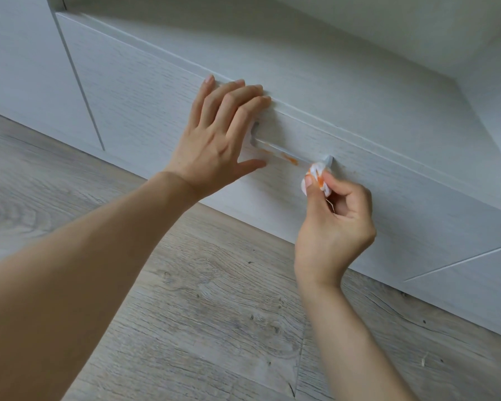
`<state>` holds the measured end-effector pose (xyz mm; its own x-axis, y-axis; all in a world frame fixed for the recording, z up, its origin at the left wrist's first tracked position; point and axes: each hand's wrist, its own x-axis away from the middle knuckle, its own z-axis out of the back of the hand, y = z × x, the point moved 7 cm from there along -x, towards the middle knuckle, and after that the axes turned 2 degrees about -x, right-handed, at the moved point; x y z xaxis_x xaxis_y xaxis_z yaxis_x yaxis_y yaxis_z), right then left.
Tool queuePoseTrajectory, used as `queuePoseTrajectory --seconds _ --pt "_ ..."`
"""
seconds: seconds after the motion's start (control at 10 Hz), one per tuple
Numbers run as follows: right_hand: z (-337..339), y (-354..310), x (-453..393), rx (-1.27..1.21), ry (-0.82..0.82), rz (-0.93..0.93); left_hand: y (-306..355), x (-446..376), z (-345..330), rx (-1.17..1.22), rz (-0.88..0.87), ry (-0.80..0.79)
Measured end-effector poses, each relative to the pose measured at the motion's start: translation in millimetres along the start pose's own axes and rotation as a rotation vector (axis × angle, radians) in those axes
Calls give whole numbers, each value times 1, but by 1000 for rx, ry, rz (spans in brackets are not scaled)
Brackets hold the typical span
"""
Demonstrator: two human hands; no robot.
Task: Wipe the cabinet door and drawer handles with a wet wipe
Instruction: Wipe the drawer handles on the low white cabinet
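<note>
white woodgrain drawer front (162, 91) – left hand (217, 134) spread flat on it, fingertips at top edge, covering handle's left end. drawer handle (289, 150) – orange smears left on bar. right hand (333, 227) pinches wadded wet wipe (315, 178) at handle's right end. advice: brace drawer, drag wipe leftward along bar, refold to clean face.

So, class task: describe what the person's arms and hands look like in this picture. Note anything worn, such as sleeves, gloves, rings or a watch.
Both arms are bare from the picture's edge to the wrist: no sleeves show. The left hand and the right hand wear no gloves, and no rings, watch or bracelet can be seen on the fingers or wrists. The visible fingernails are short and look unpainted. No marks or plasters show.
</note>
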<state>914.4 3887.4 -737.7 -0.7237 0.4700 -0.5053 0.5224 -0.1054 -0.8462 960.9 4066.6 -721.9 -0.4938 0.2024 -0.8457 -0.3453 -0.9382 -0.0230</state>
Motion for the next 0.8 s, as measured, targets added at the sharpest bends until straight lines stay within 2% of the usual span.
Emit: queuePoseTrajectory --seconds 0.2,0.3,0.6,0.8 --pt "-12 -1 5 10 -78 -44 -1 0 0 -10 -4 -1" --pt "-1 1 7 -66 -38 -191 -1 1 0 -3 -2 5" --pt "-5 1 5 0 -80 -196 -1 1 -1 3 -3 9" --pt "-12 2 10 -40 -33 -238 -2 0 0 8 -2 12"
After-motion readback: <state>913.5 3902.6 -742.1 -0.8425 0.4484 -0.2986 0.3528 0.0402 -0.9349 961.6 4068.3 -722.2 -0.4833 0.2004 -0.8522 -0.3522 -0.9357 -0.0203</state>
